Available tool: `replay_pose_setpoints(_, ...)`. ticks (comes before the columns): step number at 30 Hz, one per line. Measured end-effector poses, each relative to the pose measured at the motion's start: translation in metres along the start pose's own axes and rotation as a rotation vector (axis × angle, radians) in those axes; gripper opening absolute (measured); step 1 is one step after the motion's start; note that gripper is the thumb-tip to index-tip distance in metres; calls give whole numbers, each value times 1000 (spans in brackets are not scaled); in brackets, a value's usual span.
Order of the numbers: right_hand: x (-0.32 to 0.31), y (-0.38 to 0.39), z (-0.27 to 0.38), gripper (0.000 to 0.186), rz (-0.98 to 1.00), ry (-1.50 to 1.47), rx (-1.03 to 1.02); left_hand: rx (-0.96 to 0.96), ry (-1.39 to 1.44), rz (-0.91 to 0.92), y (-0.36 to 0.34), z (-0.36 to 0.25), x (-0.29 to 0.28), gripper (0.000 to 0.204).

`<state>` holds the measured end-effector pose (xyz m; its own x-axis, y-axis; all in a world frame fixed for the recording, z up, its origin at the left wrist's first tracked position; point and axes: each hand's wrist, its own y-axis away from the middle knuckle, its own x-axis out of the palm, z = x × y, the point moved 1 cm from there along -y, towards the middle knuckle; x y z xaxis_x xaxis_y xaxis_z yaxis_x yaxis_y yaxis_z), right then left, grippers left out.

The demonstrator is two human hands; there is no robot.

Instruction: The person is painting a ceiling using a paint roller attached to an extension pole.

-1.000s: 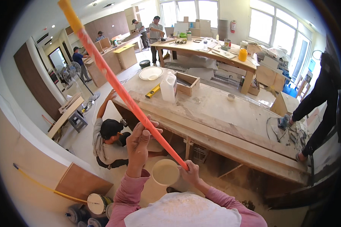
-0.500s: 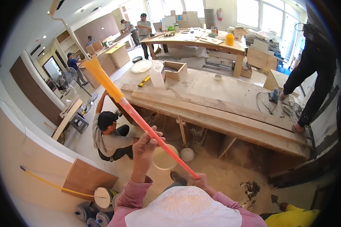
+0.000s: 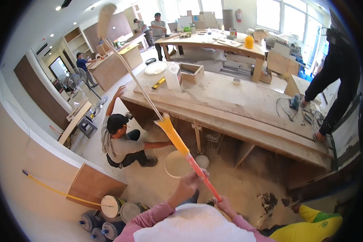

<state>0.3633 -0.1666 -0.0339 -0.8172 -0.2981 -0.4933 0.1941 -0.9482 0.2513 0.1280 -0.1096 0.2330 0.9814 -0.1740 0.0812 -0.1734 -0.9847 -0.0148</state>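
Note:
My left hand (image 3: 188, 184) is closed round the red lower part of a paint roller's pole (image 3: 198, 169). Lower down, my right hand (image 3: 226, 205) grips the pole near its end. The pole slants up to the left, away from me, with a ragged yellow-orange sleeve (image 3: 174, 135) and a thin metal rod (image 3: 137, 82) above it. At the tip is a beige roller head (image 3: 106, 20), slightly blurred, up near the ceiling. A round pale bucket (image 3: 176, 164) stands on the floor just beyond my left hand.
A crouching person (image 3: 119, 139) is at front left, beside a long dusty wooden counter (image 3: 230, 101). Another person's legs (image 3: 330, 76) stand on its right end. Someone in a yellow shirt (image 3: 310, 226) is low right. Paint buckets (image 3: 111, 205) stand lower left.
The pole has come down and back toward me, bringing the roller head into view. My left hand has moved down and right. The crouching person now reaches an arm out toward the bucket.

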Motion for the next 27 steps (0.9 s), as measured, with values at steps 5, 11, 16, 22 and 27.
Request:
replay_pose_setpoints(5,0,11,-1,31,-77,-79,-29,-165,96,52,10,27,16,29)
replay_pose_setpoints(11,6,17,-13,32,-35,-71,28,-185,121,32,18,48,18,28)
replay_pose_setpoints(16,16,28,-27,37,15,43,68,-200,123,40,25,66,21,26)
replay_pose_setpoints(22,10,62,-51,36,172,-115,253,-255,145,171,30,80,30,20)
replay_pose_setpoints(27,6,87,-37,30,-162,162,136,-194,88,371,13,83,22,19)
